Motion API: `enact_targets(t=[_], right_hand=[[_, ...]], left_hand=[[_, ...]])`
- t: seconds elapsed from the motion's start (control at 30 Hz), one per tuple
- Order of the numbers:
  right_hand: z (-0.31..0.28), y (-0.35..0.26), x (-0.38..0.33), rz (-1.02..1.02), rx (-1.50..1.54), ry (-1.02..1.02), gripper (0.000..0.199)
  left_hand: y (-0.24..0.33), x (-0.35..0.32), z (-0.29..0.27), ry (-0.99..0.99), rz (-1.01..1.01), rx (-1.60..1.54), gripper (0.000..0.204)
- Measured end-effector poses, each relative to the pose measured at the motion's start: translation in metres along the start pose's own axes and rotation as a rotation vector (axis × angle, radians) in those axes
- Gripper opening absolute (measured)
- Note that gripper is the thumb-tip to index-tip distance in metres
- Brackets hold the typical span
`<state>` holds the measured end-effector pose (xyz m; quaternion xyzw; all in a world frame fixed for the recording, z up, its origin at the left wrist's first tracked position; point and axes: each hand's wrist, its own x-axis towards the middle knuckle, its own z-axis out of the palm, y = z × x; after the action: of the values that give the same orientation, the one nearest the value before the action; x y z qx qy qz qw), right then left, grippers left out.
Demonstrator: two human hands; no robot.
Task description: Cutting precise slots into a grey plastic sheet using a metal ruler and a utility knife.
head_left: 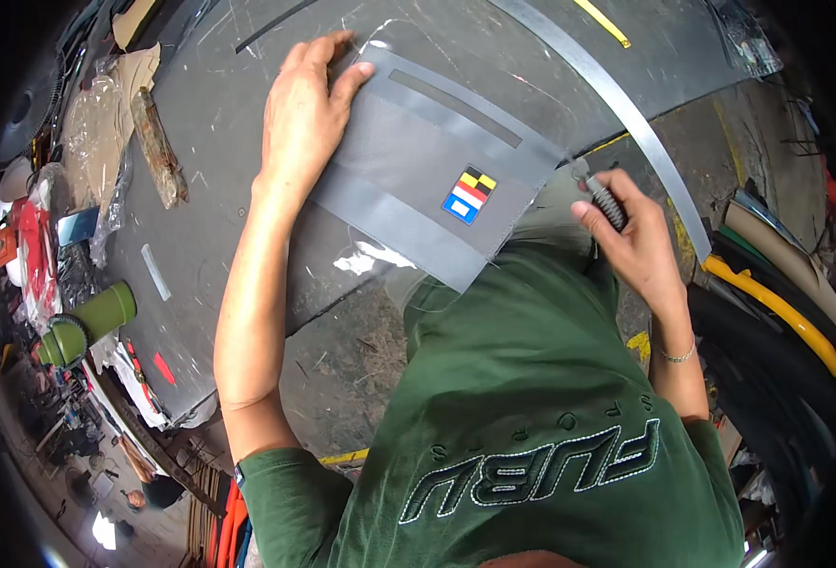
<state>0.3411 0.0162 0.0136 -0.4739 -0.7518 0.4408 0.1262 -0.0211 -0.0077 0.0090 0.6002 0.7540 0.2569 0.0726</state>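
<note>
A grey fabric panel (394, 137) lies slantwise on the dark worktable, its lower right corner reaching past the table edge over my lap. It has paler grey bands, a long dark slot near its far edge and a small colourful patch (471, 195). My left hand (306, 114) rests at the panel's upper left corner, thumb spread onto the panel and fingers on the table beside it. In my right hand (640, 227) is a small tool with a ribbed dark handle (606, 204); its pale tip is near the panel's right corner. The tool's exact kind is unclear.
The dark worktable (214, 256) bears a long curved metal strip (617, 99), a yellow strip (605, 23), a worn wooden piece (158, 147) and a green bottle (91, 322). Plastic wrap and packages crowd the left. Rolled material (782, 246) and a yellow tube (773, 308) stand at right.
</note>
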Motion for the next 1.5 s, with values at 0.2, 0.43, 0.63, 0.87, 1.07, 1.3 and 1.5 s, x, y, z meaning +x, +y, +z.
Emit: enact_targets(t=[0.2,0.43,0.63,0.87,1.07,1.3,1.5], right_hand=[[0.01,0.013,-0.009,0.003,0.012,-0.084,0.026],[-0.001,0.017,-0.01,-0.061,-0.011,-0.109,0.027],[-0.021,0.006,-0.009,0.125,0.147,-0.189,0.041],[-0.082,0.02,0.006,-0.094,-0.104,0.199,0.019],[-0.11,0.081,0.021,-0.044,-0.337,0.234,0.023],[-0.085,0.084,0.035,-0.039,-0.195,0.13,0.023],[-0.089,0.094,0.033,0.122,-0.127,0.005,0.027]], left_hand=[[0.005,-0.028,-0.001,0.088,0.15,0.092,0.045],[0.016,-0.062,0.001,-0.074,0.213,0.19,0.053],[-0.005,-0.057,-0.001,-0.107,0.206,0.316,0.057],[-0.016,-0.069,-0.027,-0.026,0.068,0.222,0.05],[-0.014,-0.137,-0.046,-0.036,-0.209,0.167,0.055],[-0.004,-0.173,-0.041,-0.057,-0.229,0.102,0.073],[0.0,-0.157,-0.052,-0.213,-0.134,0.18,0.082]])
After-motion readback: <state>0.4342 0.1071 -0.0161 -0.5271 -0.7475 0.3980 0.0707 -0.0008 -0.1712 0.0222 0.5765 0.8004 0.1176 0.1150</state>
